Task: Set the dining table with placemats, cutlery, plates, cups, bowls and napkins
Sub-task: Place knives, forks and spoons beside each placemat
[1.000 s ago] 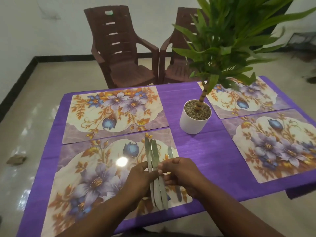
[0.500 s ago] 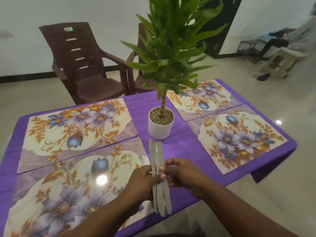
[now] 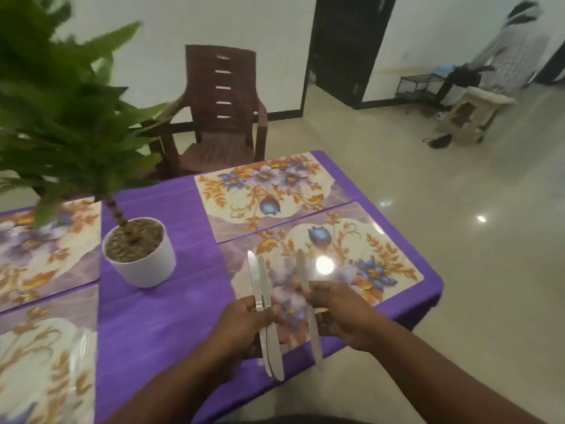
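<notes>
Your left hand [image 3: 250, 322] is curled round two knives [image 3: 264, 301], gripping them about the middle with the blades pointing away from you, and your right hand [image 3: 339, 316] pinches a single knife [image 3: 305, 298] the same way; the hands are apart, with a narrow gap between them, both hovering over the near edge of the placemat [image 3: 360, 249] at the table's [image 3: 171, 301] near right corner. That mat lies close to the corner of the purple table, and the handles of all three knives hang out past the near edge, so a knife let go too soon could slide off the glossy mat and drop to the floor. The pair in your left hand is held loosely side by side and overlapping; if your grip slackens while you attend to the right hand, one may slip out. Lay the single knife well onto the mat, away from the edge, before easing your fingers. The potted plant [image 3: 139, 252] stands to your left near the table's middle, apart from your hands, but a wide swing of the left arm could clip its white pot. Compared with a moment ago, the bundle you held in both hands together has been split, one knife drawn off to the right, and your view has swung from the left mats to this right-hand setting.
</notes>
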